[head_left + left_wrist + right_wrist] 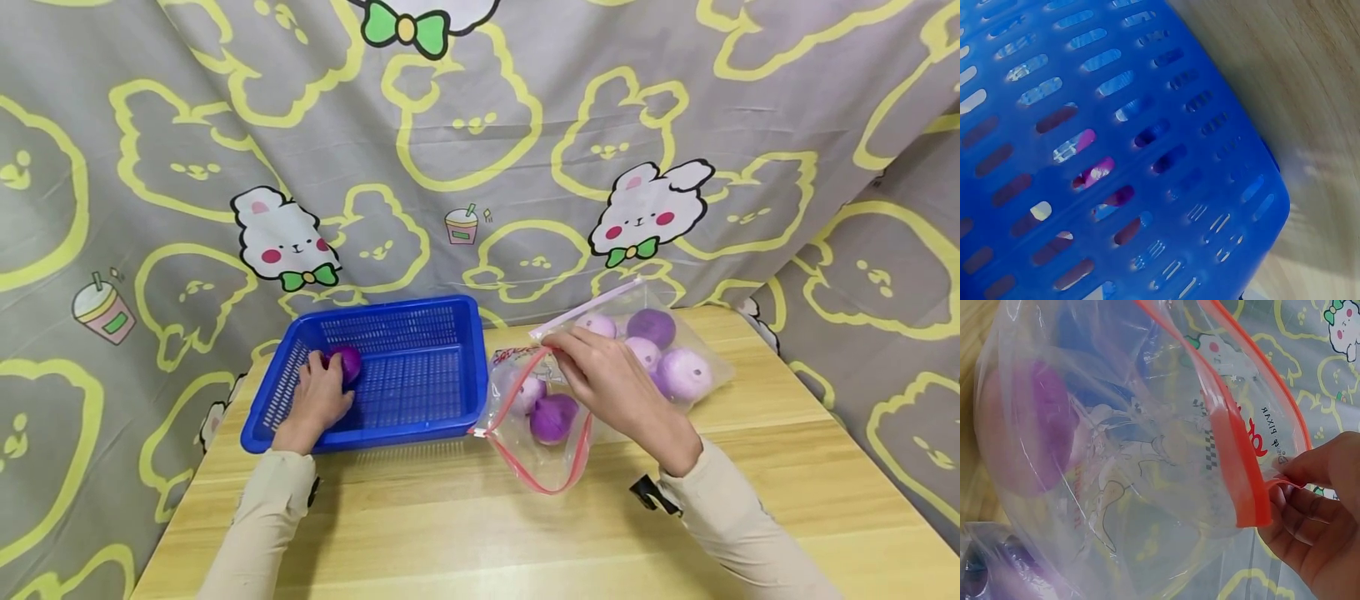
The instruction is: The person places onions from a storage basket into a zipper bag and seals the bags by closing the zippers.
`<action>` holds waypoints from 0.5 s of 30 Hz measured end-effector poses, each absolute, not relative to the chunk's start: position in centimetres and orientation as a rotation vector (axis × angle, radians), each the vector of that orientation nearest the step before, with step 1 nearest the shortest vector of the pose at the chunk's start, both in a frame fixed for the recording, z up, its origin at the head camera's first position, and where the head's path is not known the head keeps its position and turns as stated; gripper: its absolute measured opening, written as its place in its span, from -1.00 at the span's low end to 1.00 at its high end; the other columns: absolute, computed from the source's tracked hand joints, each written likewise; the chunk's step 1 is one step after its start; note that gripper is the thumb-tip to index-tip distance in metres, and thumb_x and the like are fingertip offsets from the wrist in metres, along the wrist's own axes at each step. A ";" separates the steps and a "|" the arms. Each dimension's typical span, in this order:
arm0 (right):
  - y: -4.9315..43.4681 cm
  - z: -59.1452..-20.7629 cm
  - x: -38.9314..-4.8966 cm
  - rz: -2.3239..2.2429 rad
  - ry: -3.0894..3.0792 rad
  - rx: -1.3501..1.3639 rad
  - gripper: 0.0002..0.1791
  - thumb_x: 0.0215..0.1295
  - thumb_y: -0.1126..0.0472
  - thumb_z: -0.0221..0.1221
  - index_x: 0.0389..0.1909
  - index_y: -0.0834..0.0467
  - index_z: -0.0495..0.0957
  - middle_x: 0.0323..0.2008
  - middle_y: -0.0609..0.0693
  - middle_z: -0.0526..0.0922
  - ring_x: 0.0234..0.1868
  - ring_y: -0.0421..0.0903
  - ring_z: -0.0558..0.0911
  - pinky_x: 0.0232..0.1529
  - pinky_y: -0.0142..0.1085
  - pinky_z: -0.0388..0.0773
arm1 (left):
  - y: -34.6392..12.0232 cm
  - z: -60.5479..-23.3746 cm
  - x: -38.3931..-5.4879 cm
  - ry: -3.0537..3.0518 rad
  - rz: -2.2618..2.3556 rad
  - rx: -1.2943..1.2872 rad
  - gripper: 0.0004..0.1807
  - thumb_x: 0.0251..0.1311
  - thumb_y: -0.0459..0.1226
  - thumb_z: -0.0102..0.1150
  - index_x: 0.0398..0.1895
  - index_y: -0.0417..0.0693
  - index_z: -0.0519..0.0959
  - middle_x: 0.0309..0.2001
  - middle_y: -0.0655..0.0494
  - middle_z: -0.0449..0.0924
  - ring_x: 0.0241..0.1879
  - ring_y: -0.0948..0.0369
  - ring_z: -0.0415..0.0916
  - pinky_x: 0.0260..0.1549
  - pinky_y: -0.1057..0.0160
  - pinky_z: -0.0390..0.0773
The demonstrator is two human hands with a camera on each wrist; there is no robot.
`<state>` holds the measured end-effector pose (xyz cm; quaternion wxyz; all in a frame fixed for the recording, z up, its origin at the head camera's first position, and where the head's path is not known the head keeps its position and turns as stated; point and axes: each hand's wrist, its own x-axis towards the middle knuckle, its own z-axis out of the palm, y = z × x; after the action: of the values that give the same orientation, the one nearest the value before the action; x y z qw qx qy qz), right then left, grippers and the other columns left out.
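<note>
My left hand (pixel 318 398) reaches into the blue basket (pixel 411 431) and grips a purple onion (pixel 348 364) near its left end. In the left wrist view the slotted basket wall (pixel 1129 156) hides most of that hand. My right hand (pixel 609 385) pinches the upper edge of a clear zip bag (pixel 517 457) with a red seal, holding its mouth apart. Inside this bag lie a dark purple onion (pixel 553 419) and a paler one (pixel 528 392). The right wrist view shows thumb and fingers of the right hand (pixel 1319 506) at the corner of the red seal (pixel 1244 481).
Behind the right hand lies a second clear bag (pixel 712 367) with a lilac seal (pixel 585 307), holding several onions (pixel 684 373), dark and pale. Everything stands on a wooden table (pixel 465 533). A patterned grey curtain (pixel 525 117) hangs along its back edge.
</note>
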<state>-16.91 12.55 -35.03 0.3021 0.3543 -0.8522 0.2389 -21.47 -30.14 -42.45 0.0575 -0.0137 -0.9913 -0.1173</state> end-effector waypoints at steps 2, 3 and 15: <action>12.6 -35.1 -16.9 0.633 -2.263 0.934 -0.80 0.32 0.36 0.22 -0.06 0.18 0.65 -0.23 0.00 0.70 -0.35 -0.15 0.63 -0.44 -0.26 0.60 | -30.2 -42.5 -21.5 -3.008 -0.337 -0.053 -0.24 0.16 -0.35 0.29 0.35 -0.52 0.19 0.35 -0.56 0.00 0.25 -0.50 0.09 0.06 -0.41 0.33; 12.7 -35.1 -16.8 0.634 -2.265 0.931 -0.80 0.33 0.36 0.21 -0.06 0.18 0.64 -0.22 0.00 0.70 -0.34 -0.14 0.64 -0.43 -0.25 0.60 | -30.2 -42.5 -21.6 -3.007 -0.332 -0.066 -0.25 0.16 -0.36 0.28 0.34 -0.55 0.19 0.37 -0.56 0.00 0.28 -0.49 0.08 0.10 -0.41 0.32; 12.9 -35.2 -16.7 0.647 -2.278 0.932 -0.79 0.36 0.32 0.19 -0.02 0.16 0.62 -0.22 -0.01 0.70 -0.33 -0.15 0.64 -0.42 -0.24 0.60 | -30.1 -42.9 -21.5 -2.933 -0.247 -0.071 -0.40 0.13 -0.40 0.28 0.21 -0.52 0.33 0.11 -0.57 0.15 0.00 -0.49 0.25 -0.14 -0.36 0.46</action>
<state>-16.68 12.92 -35.16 0.2941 0.3499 -0.8556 0.2429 -21.53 -30.07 -42.87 0.0984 -0.0240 -0.9913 -0.0835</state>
